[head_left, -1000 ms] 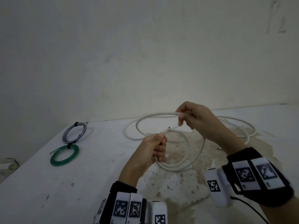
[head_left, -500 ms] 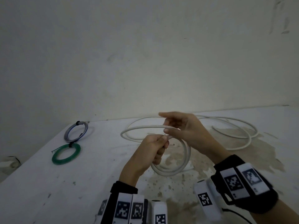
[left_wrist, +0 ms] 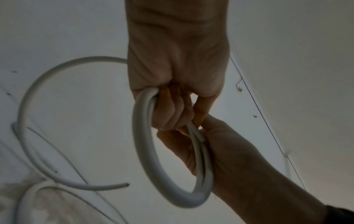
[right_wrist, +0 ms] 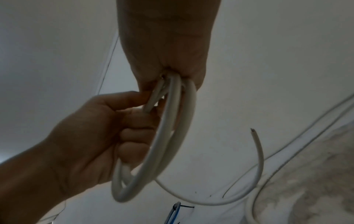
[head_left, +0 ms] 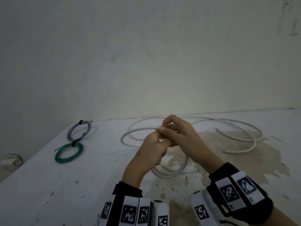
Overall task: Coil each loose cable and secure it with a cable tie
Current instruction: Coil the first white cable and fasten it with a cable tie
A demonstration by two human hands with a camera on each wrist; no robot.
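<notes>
Right hand (head_left: 182, 137) now against left hand (head_left: 151, 149), both on white cable (head_left: 138, 129).

The left hand (head_left: 150, 150) hides the white coil's (head_left: 171, 172) top; the blue coil (right_wrist: 173, 215) is cut off at six o'clock.

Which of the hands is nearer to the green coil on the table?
Left. The left hand grips the white cable at the middle, nearer the green coil lying further left. The right hand is on its far side.
</notes>
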